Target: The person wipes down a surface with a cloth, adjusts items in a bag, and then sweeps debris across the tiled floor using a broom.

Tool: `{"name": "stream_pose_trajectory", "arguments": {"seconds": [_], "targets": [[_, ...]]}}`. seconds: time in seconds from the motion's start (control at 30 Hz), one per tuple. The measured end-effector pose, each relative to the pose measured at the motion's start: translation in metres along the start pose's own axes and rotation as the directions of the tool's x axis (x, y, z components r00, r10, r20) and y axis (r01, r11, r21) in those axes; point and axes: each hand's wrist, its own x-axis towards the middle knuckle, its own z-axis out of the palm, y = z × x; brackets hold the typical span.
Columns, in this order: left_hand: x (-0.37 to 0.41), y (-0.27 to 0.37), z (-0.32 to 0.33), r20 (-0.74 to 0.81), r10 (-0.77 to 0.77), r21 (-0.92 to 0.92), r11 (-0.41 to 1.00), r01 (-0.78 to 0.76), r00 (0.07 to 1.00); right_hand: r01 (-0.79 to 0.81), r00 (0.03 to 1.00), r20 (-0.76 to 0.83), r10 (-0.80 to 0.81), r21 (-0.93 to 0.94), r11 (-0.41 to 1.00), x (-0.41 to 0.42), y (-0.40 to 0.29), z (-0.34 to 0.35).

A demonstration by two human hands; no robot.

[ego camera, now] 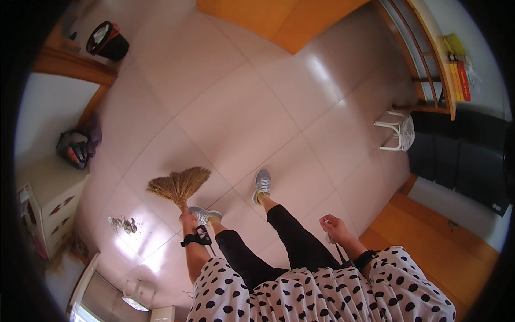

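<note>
A straw broom (180,186) is gripped near the base of its bristles by my left hand (188,218), its bristles fanned out over the tiled floor. To the left of that hand, a small pile of debris (124,225) lies on the tiles. My right hand (334,229) is at the lower right, beside my leg, with its fingers curled; a small pale thing shows below the palm, and whether the hand holds it cannot be told.
A black trash bin (108,41) stands at the upper left. A helmet (74,148) sits beside a drawer cabinet (60,201) at the left. A white stool (396,131) stands by a black sofa (454,161). An orange wooden panel (281,20) juts in at the top.
</note>
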Motion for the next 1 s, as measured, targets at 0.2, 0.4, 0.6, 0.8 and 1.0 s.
{"name": "stream_pose_trajectory", "arguments": {"seconds": [0.2,0.4,0.6,0.8,1.0], "targets": [[-0.008,-0.052,0.040,0.066,0.360,0.233,0.901,-0.365,0.931,0.015,1.000,-0.004,-0.015,-0.063,0.998,-0.009,-0.022,0.042],[-0.006,0.000,0.081,0.294,0.481,0.676,0.506,-0.536,0.826,-0.004,1.000,-0.019,0.000,-0.206,0.978,-0.034,-0.058,0.112],[0.081,0.068,-0.022,0.230,0.296,0.453,0.810,-0.372,0.927,0.044,0.998,0.055,-0.023,-0.429,0.902,-0.054,-0.058,0.206],[0.119,0.075,-0.231,0.167,0.309,0.289,0.893,-0.346,0.936,0.386,0.923,0.263,-0.282,-0.624,0.679,-0.053,-0.059,0.286],[0.118,0.099,-0.291,-0.141,0.089,0.264,0.963,-0.049,0.986,0.349,0.935,0.179,-0.305,-0.616,0.707,-0.061,-0.111,0.293]]}}
